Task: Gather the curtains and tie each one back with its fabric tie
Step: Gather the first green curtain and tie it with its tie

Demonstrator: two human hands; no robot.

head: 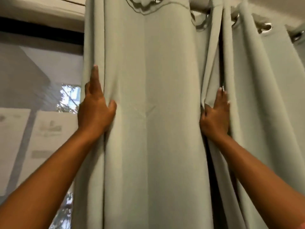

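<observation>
Two hands on one curtain (148, 96) panel: left hand (95, 111) grips its window-side edge, right hand (214, 116) lies fairly flat in a fold, grip unclear. Risks: folds slipping loose, grommets snagging; no tie visible.

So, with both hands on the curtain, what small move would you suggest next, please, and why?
Probably draw the left hand toward the right hand, bunching the curtain: the panel between them hangs flat, and no fabric tie is visible yet.
</observation>
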